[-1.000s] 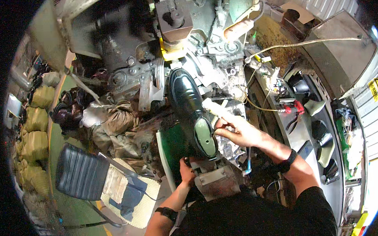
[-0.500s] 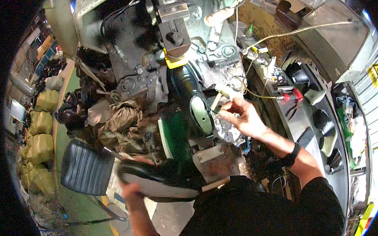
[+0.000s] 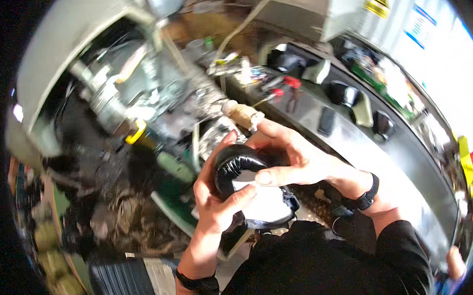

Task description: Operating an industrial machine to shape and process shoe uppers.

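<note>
A black shoe upper (image 3: 262, 201) is held in front of my body, with its white underside facing up. Shiny black leather is gathered in pleats around its rounded end. My left hand (image 3: 215, 201) grips its left side, thumb on the white face. From the right, my right hand (image 3: 300, 158) closes on it, its thumb also pressing the white face. Just beyond my right fingers is a tan wrapped cylinder (image 3: 243, 114). Another shoe with a pale green sole (image 3: 176, 168) sits in the machine (image 3: 113, 108), below its yellow part (image 3: 135, 132).
A metal bench (image 3: 303, 110) along the right carries black uppers with pale green lasts (image 3: 361, 110), a dark phone-like slab (image 3: 327, 121) and red-handled pliers (image 3: 292, 83). Crumpled brown paper (image 3: 120, 213) and a black ribbed seat (image 3: 121, 281) are at the left.
My left hand has brought the black upper from the lower left to the middle. My right hand has left the machine's side and taken hold of it too. The view has turned right.
</note>
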Demonstrator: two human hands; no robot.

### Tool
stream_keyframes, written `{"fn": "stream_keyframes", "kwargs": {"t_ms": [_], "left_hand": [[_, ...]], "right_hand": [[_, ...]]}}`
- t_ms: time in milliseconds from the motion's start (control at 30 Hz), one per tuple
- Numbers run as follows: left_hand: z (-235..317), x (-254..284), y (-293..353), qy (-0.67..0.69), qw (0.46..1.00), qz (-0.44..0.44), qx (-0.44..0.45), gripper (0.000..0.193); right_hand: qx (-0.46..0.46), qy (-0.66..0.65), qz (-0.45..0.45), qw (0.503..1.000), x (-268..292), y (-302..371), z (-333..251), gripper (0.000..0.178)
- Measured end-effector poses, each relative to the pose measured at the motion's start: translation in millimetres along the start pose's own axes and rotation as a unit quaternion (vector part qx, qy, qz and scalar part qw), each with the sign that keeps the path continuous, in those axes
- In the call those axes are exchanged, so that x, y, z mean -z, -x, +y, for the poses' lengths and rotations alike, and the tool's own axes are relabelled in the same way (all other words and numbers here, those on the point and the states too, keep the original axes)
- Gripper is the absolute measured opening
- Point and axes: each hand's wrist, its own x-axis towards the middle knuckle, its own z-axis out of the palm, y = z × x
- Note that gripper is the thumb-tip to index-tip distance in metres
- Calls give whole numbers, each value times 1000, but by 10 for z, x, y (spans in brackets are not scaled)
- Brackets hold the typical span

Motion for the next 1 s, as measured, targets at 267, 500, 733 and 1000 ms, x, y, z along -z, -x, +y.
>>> {"fn": "stream_keyframes", "kwargs": {"t_ms": [267,500,733,1000], "left_hand": [[-807,-1211,-307,-19,967,-240,83,72],[-1782,-2685,-293,-122,894,-421,91,78],[-1195,-3912,-547,305,709,-553,314,55],[-1683,-4793,-402,424,754,-498,64,52]], "right_hand": [[55,91,223,969,562,1432,-107,85],[-15,232,576,783,1268,3781,265,74],[36,288,829,478,2369,6521,-280,66],[-260,314,890,203,3391,8253,879,58]]}}
